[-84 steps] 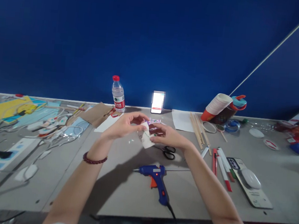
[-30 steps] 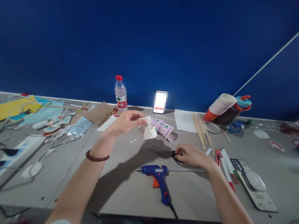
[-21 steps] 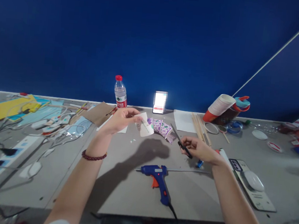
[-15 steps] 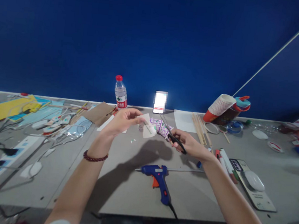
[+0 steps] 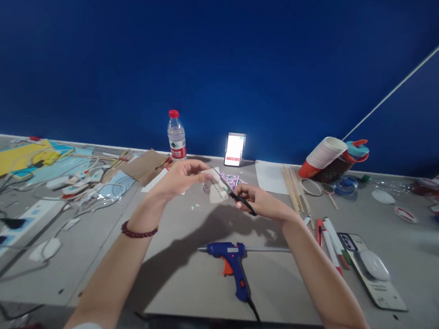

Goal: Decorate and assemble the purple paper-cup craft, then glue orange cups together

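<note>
My left hand is closed, pinching a small piece of white paper between thumb and fingers. My right hand grips black-handled scissors, whose blades point up and left across the paper. I cannot tell whether the blades are apart. Behind the paper lies a purple-and-white patterned piece, partly covered by the scissors and the paper. Tiny scraps dot the table below my hands. Nearer to me, a blue glue gun rests on its side with a glue stick in its back.
A water bottle and a lit phone stand by the blue wall. Stacked paper cups lean at the right, near wooden sticks and markers. A phone with a mouse lies further right. A power strip and cables spread left.
My right hand has moved left with the scissors, bringing the blades from over the patterned piece onto the paper. My left hand stays nearly still.
</note>
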`<control>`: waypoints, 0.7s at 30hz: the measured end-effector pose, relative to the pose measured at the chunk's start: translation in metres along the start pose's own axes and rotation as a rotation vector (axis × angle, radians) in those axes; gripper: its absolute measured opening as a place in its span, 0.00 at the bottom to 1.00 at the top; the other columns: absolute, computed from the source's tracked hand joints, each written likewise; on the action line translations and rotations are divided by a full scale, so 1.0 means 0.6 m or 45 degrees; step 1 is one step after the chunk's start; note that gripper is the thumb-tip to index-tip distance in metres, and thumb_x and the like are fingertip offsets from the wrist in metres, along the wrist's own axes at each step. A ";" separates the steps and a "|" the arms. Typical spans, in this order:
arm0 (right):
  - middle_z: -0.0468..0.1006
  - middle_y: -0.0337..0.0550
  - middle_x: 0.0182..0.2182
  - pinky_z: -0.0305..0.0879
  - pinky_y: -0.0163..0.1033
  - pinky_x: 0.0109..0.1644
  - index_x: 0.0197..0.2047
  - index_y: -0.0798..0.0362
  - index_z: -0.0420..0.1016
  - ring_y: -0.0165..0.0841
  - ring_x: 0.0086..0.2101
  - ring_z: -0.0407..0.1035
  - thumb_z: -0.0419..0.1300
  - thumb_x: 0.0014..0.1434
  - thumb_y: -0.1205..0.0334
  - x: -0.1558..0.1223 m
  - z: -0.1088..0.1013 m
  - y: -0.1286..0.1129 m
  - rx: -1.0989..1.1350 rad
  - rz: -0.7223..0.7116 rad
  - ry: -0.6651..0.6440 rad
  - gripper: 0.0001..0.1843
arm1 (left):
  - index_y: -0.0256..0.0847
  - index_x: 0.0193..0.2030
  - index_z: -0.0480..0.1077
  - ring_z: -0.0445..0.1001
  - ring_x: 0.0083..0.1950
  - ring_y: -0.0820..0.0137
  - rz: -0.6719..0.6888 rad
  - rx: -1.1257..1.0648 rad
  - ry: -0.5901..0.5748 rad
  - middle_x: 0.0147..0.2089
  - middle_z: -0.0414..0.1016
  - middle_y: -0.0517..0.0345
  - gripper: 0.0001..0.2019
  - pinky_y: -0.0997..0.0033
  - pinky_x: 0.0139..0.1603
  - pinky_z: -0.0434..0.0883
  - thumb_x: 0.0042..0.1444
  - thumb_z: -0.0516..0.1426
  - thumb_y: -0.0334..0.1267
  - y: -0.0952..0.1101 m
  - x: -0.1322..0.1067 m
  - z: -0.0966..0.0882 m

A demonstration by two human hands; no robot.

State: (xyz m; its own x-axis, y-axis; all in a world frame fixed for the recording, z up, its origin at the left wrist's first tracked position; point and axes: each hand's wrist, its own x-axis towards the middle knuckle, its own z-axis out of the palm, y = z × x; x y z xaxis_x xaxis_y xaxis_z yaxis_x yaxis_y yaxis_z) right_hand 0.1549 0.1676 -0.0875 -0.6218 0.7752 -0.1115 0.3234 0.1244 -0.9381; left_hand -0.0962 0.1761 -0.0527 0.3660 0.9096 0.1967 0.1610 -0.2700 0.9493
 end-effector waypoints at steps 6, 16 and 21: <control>0.64 0.34 0.25 0.51 0.33 0.27 0.37 0.52 0.65 0.26 0.25 0.57 0.66 0.51 0.48 0.000 0.001 0.001 0.108 0.013 -0.022 0.20 | 0.38 0.34 0.77 0.75 0.30 0.71 -0.005 0.009 -0.036 0.29 0.78 0.54 0.13 0.73 0.32 0.72 0.51 0.64 0.47 -0.001 0.001 0.004; 0.65 0.34 0.25 0.51 0.32 0.25 0.36 0.52 0.66 0.26 0.24 0.57 0.66 0.51 0.47 0.000 0.004 -0.003 0.109 0.031 -0.010 0.19 | 0.38 0.34 0.77 0.76 0.32 0.70 -0.014 0.041 -0.026 0.33 0.79 0.53 0.13 0.72 0.34 0.73 0.50 0.64 0.47 -0.002 0.002 0.007; 0.63 0.33 0.24 0.50 0.32 0.24 0.36 0.52 0.65 0.24 0.23 0.55 0.67 0.49 0.47 0.000 0.006 -0.008 0.139 0.044 0.013 0.21 | 0.38 0.34 0.77 0.75 0.33 0.71 -0.028 0.056 -0.018 0.33 0.78 0.53 0.13 0.73 0.34 0.72 0.49 0.64 0.47 -0.001 0.002 0.008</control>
State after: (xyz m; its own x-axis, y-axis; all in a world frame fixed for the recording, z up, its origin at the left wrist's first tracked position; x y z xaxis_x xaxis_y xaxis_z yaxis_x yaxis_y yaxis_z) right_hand 0.1508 0.1650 -0.0841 -0.6040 0.7842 -0.1418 0.2647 0.0296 -0.9639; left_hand -0.0912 0.1760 -0.0545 0.3751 0.9109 0.1722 0.2091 -0.2641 0.9416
